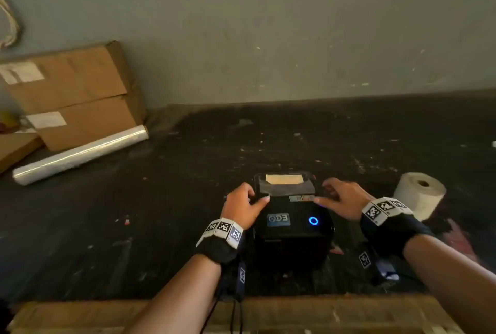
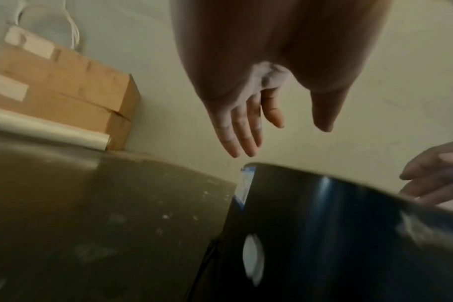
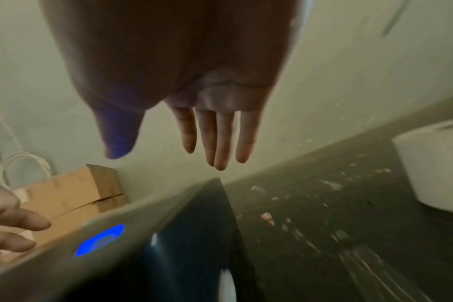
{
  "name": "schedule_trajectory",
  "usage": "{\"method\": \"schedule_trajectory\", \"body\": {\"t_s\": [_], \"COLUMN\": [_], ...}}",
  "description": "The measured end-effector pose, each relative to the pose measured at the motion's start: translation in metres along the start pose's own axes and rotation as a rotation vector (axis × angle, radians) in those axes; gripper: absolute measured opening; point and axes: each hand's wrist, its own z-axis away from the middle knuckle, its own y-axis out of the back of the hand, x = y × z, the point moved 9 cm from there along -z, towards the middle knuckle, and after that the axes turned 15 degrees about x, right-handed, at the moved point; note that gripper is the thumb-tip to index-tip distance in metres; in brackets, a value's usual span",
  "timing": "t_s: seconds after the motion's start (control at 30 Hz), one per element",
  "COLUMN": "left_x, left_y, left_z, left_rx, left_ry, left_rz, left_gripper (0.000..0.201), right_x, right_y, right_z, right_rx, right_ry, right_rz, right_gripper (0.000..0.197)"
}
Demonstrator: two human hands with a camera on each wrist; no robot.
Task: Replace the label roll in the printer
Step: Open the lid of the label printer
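The printer (image 1: 292, 215) sits at the counter's (image 1: 107, 226) front edge; the left hand (image 1: 243, 206) and right hand (image 1: 341, 199), fingers spread, flank its lid (image 1: 285, 187). Uneven pulling could jam the lid or tip the printer. The label roll (image 1: 418, 194) waits just beside it, toward the right edge. A tan strip shows in the bay.
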Motion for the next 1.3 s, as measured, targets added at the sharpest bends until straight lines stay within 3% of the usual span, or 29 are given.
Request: {"method": "schedule_trajectory", "body": {"t_s": [0.17, 0.33, 0.5, 0.8, 1.3], "left_x": [-0.023, -0.034, -0.037, -0.039, -0.05], "left_y": [-0.021, -0.036, -0.039, -0.044, -0.052], "left_z": [0.035, 0.06, 0.062, 0.06, 0.053], "left_rx": [-0.089, -0.157, -0.185, -0.167, -0.141], "left_ry": [0.033, 0.011, -0.003, 0.017, 0.022], "left_rz": [0.07, 0.149, 0.151, 0.14, 0.174], "left_gripper": [0.069, 0.08, 0.086, 0.087, 0.094], "right_x": [0.008, 0.009, 0.015, 0.017, 0.012], "right_y": [-0.04, -0.06, -0.067, -0.07, -0.062], "right_z": [0.054, 0.068, 0.064, 0.063, 0.063], "right_rx": [-0.13, -0.088, -0.021, -0.023, -0.029], "right_ry": [-0.093, -0.175, -0.28, -0.315, -0.264], "right_rz": [-0.111, -0.171, -0.245, -0.278, -0.247], "right_gripper": [0.091, 0.112, 0.106, 0.106, 0.1]}}
